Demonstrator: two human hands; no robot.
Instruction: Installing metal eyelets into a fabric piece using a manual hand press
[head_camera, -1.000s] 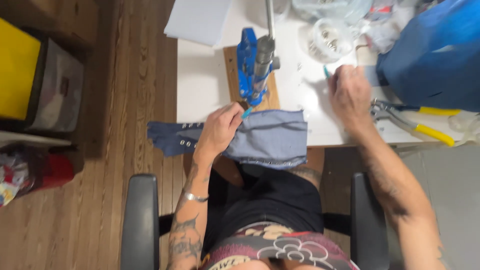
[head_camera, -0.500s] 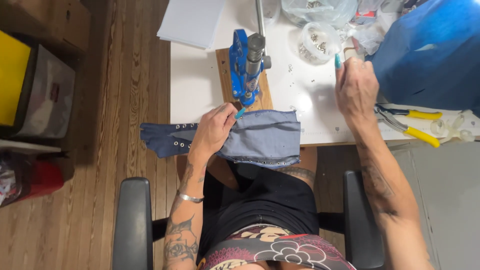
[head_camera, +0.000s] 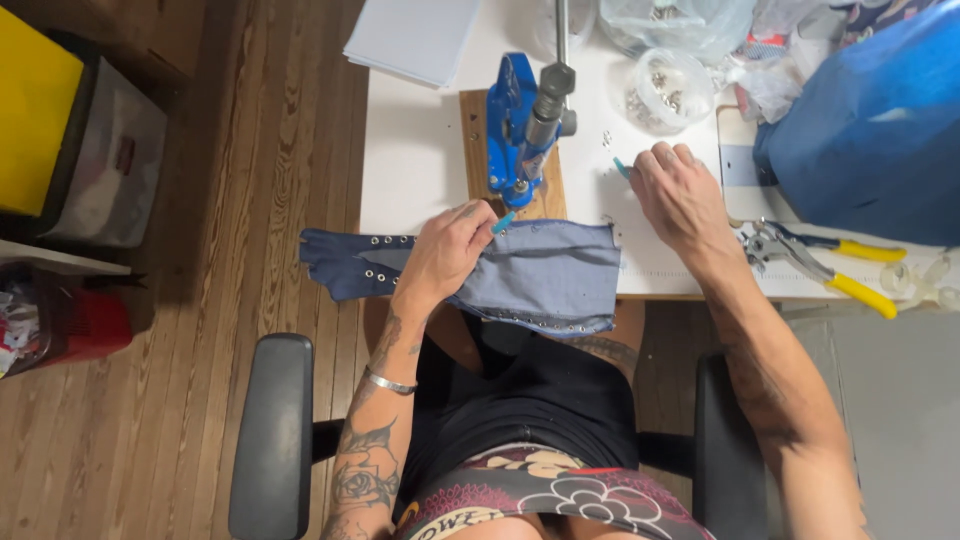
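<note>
Denim piece (head_camera: 540, 275), one, is lying across the near edge of the white table (head_camera: 415, 160), its long axis running left to right, a narrow eyelet-studded end pointing left and hanging off the table. I am seeing two hands: the left hand (head_camera: 445, 250) is pressing down on the denim, fingers curled, a small teal thing poking out by the thumb; the right hand (head_camera: 675, 195) is hovering over the table, pinching another teal bit at the fingertips. One blue hand press (head_camera: 520, 125) is standing on a wooden board just beyond the denim. One clear round tub (head_camera: 668, 90) is holding small metal pieces. One yellow-handled pliers (head_camera: 825, 265) is lying right of the hand.
</note>
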